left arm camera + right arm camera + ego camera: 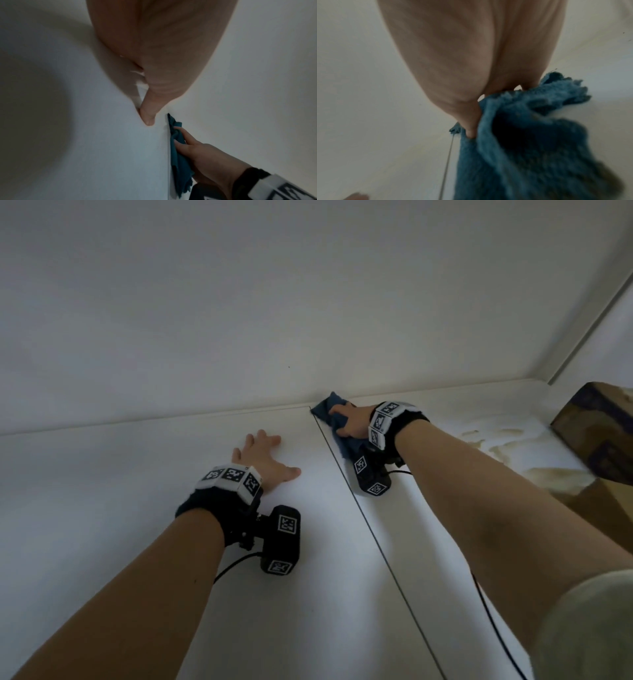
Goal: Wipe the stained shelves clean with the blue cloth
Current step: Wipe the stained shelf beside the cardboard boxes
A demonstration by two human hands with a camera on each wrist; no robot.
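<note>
The blue cloth (323, 409) lies bunched at the back of the white shelf (411, 525), against the rear wall and just right of a thin seam. My right hand (346, 422) grips it from above, fingers curled into the fabric and pressing it down. The left wrist view shows the cloth (178, 159) under that hand (205, 159); the right wrist view shows the cloth (522, 148) hanging below the palm (462, 54). My left hand (263, 453) lies flat with fingers spread on the white panel (137, 474) left of the seam, holding nothing. Yellow-brown stains (507, 446) mark the shelf right of my right forearm.
A cardboard box (596, 433) stands on the shelf at the far right, beside the stains. The white rear wall rises directly behind the cloth. Black cables trail from both wrist cameras across the shelf.
</note>
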